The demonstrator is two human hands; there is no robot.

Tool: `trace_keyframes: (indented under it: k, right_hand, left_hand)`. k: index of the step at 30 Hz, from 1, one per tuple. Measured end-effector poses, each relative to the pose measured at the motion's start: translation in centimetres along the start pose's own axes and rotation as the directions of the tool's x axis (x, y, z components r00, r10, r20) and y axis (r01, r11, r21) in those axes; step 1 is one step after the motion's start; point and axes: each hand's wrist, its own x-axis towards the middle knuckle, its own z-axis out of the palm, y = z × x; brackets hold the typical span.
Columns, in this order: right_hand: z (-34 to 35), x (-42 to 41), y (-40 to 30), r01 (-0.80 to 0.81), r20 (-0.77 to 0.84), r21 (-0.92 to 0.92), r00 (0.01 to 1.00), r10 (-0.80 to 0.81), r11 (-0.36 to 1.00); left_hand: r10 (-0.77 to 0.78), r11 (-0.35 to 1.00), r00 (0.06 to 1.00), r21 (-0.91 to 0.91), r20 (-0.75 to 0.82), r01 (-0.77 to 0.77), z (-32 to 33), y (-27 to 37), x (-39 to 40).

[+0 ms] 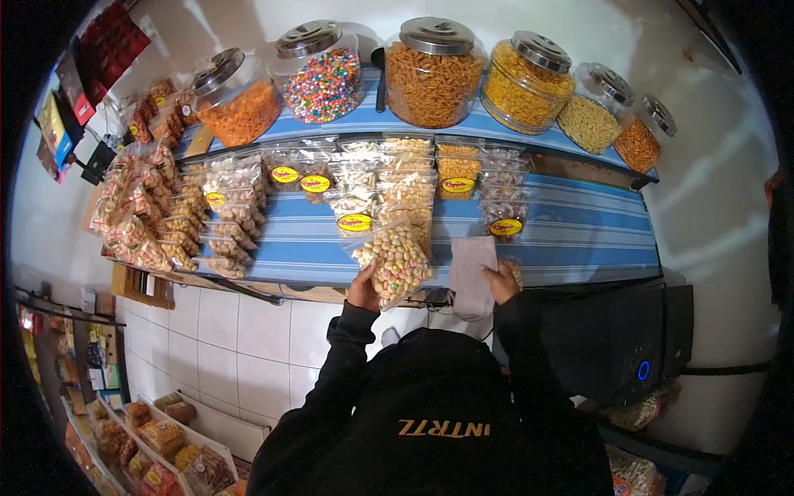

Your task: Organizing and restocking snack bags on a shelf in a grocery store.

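My left hand grips the lower left edge of a clear plastic bag filled with round beige snacks, some with coloured spots. The bag is tilted in front of a row of packed bags on the blue striped table. In my right hand is a folded greyish-pink cloth, held by its right side and hanging over the table's front edge. Just beyond that hand, a small snack bag is partly hidden; whether I touch it, I cannot tell.
Several lidded clear jars of snacks line the raised back shelf. Snack bags crowd the left end of the striped table. A black speaker-like box with a blue light ring stands at right. Bins of packets sit lower left.
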Motion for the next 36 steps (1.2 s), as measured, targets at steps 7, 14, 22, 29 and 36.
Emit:
trace_keyframes:
  k: [7, 14, 22, 29, 36]
  right_hand:
    - [2.3, 4.3, 1.7, -0.073, -0.045, -0.389, 0.997, 0.061, 0.918]
    - [5.5, -0.2, -4.9, -0.349, 0.21, 0.068, 0.921, 0.329, 0.935]
    - [0.3, -4.3, -9.8, -0.465, 0.447, 0.331, 0.844, 0.298, 0.821]
    - [-11.0, 2.2, -11.1, -0.035, 0.147, 0.376, 0.989, -0.023, 0.926]
    - [-23.2, 16.5, -5.8, 0.248, -0.05, 0.217, 0.969, -0.243, 0.944]
  left_hand:
    - [0.007, 0.98, 0.998, 0.197, -0.067, 0.006, 0.8, -0.9, -1.1]
    - [-0.16, 0.97, 0.987, 0.184, -0.018, 0.161, 1.0, -1.2, -1.0]
    - [-0.307, 0.55, 0.949, 0.8, -0.071, 0.238, 7.5, -2.9, 3.5]
    - [-0.184, 0.451, 0.94, 0.874, 0.287, -0.179, 15.1, -7.9, 16.0]
    - [-0.07, 0.08, 0.932, 0.934, 0.355, -0.349, 20.4, -14.2, 34.0]
